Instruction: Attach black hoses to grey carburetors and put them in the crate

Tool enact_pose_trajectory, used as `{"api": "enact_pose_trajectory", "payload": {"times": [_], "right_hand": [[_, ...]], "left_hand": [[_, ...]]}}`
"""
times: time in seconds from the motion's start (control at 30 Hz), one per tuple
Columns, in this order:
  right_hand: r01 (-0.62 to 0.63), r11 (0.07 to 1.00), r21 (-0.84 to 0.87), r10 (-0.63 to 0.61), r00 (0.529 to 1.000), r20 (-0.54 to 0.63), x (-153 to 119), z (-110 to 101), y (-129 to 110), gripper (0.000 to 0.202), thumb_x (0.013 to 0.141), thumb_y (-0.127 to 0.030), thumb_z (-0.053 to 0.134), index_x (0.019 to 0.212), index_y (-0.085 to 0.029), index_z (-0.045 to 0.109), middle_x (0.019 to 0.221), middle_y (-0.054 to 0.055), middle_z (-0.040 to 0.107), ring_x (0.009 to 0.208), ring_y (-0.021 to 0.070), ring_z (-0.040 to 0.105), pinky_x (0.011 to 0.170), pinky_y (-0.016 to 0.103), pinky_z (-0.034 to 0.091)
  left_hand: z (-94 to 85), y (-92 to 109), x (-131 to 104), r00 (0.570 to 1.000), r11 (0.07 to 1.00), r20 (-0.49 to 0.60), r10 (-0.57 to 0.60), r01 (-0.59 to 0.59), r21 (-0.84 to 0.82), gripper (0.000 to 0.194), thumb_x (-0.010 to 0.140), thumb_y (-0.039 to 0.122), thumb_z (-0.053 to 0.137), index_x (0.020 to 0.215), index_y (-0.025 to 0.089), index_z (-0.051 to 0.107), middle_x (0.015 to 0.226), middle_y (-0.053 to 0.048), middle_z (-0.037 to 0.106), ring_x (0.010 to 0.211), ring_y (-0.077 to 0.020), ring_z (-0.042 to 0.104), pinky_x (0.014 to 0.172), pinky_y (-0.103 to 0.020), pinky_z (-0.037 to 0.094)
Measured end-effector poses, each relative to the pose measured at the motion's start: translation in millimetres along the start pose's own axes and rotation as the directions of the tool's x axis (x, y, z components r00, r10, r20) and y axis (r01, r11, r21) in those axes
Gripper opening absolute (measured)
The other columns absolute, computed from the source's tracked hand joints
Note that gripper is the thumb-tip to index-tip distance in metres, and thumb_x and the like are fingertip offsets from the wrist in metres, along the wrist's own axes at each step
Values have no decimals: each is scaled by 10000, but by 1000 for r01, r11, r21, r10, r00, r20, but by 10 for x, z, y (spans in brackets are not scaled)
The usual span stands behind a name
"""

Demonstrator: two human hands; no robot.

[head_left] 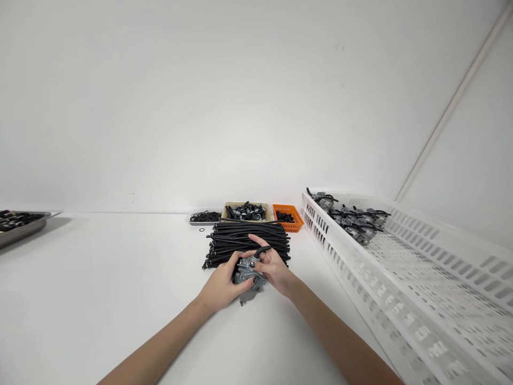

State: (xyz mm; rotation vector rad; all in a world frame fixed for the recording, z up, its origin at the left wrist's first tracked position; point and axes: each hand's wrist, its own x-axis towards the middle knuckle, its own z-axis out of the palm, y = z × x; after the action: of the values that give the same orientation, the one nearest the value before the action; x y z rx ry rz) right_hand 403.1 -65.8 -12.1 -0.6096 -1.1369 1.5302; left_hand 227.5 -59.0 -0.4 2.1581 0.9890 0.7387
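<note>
A grey metal part with a rounded lower body (249, 293), resembling a carburetor, is held just above the white table in front of a pile of black hoses (248, 238). My left hand (221, 283) wraps round its left side, with the thumb across its front. At its upper right, my right hand (273, 267) has thumb and fingers closed by a short black tube (262, 250) that sticks up from the part. The right index finger points out over the hoses. The fingers hide much of the part's top.
A white crate (340, 256) with similar metal parts (356, 222) stands on the right. Behind the hoses are a tray of black rings (205, 216), a cream tray (269, 214) and an orange basket (294, 226). A metal tray (30, 225) is far left.
</note>
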Motion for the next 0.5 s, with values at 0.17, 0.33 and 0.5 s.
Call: {"api": "enact_pose_trajectory", "payload": {"times": [0.17,0.33,0.5], "right_hand": [[-26,997,68,27,1000,-15,5,-59,-8,654,672,-185,747,1271,-253,492,883,14,657,809,149,613,779,288,451],[-12,995,103,12,1000,-5,0,-99,-10,555,690,-156,686,1217,-243,536,919,27,642,820,153,597,771,285,442],[-12,992,124,15,1000,-19,19,-134,15,564,641,-121,711,1170,-259,573,886,-3,594,806,129,582,769,258,442]], "left_hand": [[9,-19,3,1000,999,-7,-20,20,-27,417,773,392,565,1147,234,468,901,-8,700,811,-202,642,762,-310,474],[14,-25,-1,1000,1000,-18,-18,18,-15,409,770,398,567,1129,231,469,882,-5,696,747,-189,622,724,-298,463],[13,-24,-3,1000,1000,-20,-11,10,-23,371,783,383,554,1112,237,465,876,6,692,748,-177,613,720,-289,460]]}}
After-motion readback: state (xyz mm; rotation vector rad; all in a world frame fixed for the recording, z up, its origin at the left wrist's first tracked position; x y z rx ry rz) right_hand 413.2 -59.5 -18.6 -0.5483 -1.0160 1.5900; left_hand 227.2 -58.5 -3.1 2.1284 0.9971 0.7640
